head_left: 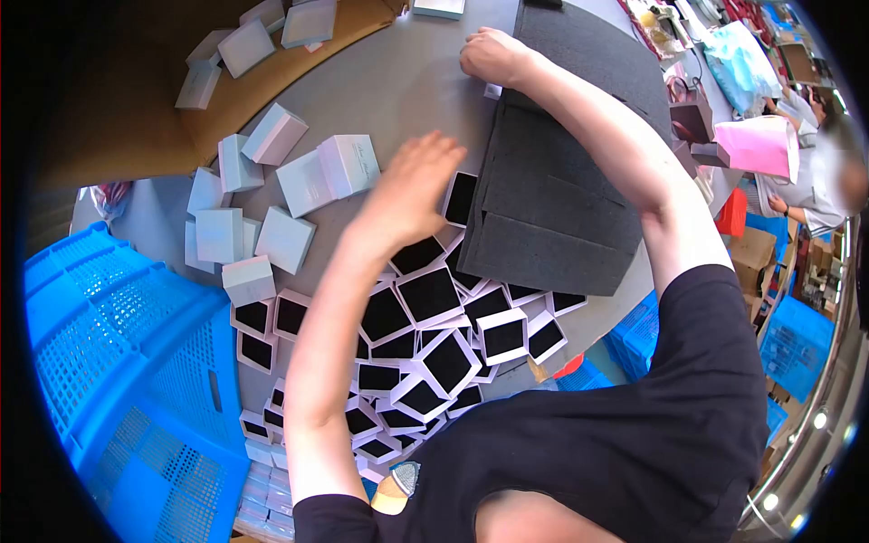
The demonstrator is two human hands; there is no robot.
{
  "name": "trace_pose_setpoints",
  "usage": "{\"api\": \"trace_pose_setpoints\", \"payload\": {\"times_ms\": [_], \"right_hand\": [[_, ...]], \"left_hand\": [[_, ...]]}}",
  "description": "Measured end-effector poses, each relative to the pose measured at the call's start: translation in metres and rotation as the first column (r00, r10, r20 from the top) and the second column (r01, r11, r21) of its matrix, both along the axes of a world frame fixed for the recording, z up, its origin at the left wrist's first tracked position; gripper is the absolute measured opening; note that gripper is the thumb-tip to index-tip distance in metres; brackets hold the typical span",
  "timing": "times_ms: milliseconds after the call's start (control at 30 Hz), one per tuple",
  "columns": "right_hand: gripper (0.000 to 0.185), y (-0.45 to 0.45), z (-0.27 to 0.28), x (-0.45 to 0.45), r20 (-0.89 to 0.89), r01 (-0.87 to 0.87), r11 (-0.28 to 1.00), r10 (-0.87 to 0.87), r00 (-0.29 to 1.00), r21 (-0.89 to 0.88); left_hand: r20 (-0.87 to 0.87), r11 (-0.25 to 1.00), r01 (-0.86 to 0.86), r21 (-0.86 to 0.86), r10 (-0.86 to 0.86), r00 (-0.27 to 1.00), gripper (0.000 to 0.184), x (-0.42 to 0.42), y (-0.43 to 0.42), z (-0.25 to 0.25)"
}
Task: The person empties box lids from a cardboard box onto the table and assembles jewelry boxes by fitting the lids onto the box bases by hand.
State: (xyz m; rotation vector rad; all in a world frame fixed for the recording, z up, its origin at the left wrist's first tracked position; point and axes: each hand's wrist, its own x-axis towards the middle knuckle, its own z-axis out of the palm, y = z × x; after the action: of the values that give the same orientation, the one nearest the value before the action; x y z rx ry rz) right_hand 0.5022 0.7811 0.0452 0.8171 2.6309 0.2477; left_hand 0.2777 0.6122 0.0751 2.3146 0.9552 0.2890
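My left hand [409, 192] is slightly blurred, its fingers stretched out with nothing visible in them. It hovers over the grey table [394, 90], between pale closed boxes and open black-lined box halves. Near it lies a pale blue and pink box [349, 166] with small print on its lid. My right hand [496, 58] is closed at the far end of a stack of black foam sheets [552, 199]; what its fingers hold, if anything, is hidden. Just below that hand a small whitish piece [492, 91] shows. Many open box halves with black inserts [429, 295] are heaped nearer my body.
Blue plastic crates [136, 380] stand at the left. A cardboard carton [136, 145] at the back left has pale box parts [246, 48] at its edge. On the right are a pink bag [759, 145], more blue crates [797, 348] and another person [819, 172].
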Motion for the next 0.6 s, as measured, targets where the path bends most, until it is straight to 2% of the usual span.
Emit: {"api": "trace_pose_setpoints", "payload": {"times_ms": [100,200,233,300,367,400,467,500,567,600], "right_hand": [[0.008,-0.002,0.026,-0.009,-0.109,0.253,0.96,-0.266,0.958,-0.117],[0.01,-0.007,0.038,-0.015,-0.284,0.251,0.967,-0.228,0.931,0.049],[0.01,-0.008,0.034,-0.014,-0.328,0.161,0.967,-0.09,0.94,0.196],[0.011,-0.011,0.021,-0.011,-0.35,-0.001,0.872,0.198,0.916,0.49],[0.015,-0.034,0.025,-0.016,-0.277,0.003,0.898,0.133,0.952,0.44],[0.015,-0.044,0.021,-0.018,-0.269,0.036,0.921,0.076,0.96,0.387],[0.017,-0.059,0.013,-0.016,-0.307,0.046,0.969,0.031,0.951,0.241],[0.015,-0.068,0.014,-0.017,-0.299,0.01,0.971,0.064,0.952,0.24],[0.017,-0.083,0.024,-0.021,-0.187,0.012,0.983,0.023,0.982,0.182],[0.021,-0.083,0.031,-0.022,-0.21,0.056,0.989,-0.026,0.977,0.136]], "left_hand": [[0.027,0.995,0.074,-0.065,-0.073,0.997,0.08,0.024,-0.007,-0.031],[0.096,0.995,-0.036,-0.093,0.045,0.994,0.076,0.017,-0.011,-0.021],[0.116,0.993,-0.105,-0.045,0.11,0.987,0.075,0.013,-0.008,-0.015],[0.163,0.968,-0.243,0.054,0.232,0.959,0.074,-0.002,0.004,0.001],[0.185,0.91,-0.404,0.092,0.383,0.905,0.072,-0.011,0.018,0.004],[0.15,0.893,-0.449,0.029,0.44,0.885,0.072,-0.013,0.025,0.009],[0.019,0.879,-0.474,0.053,0.474,0.88,0.073,-0.014,0.034,0.001],[-0.043,0.871,-0.486,0.067,0.489,0.871,0.074,-0.015,0.038,-0.005],[-0.11,0.871,-0.473,0.135,0.487,0.866,0.076,-0.016,0.042,-0.017],[-0.139,0.872,-0.466,0.151,0.485,0.863,0.077,-0.017,0.043,-0.018]]}}
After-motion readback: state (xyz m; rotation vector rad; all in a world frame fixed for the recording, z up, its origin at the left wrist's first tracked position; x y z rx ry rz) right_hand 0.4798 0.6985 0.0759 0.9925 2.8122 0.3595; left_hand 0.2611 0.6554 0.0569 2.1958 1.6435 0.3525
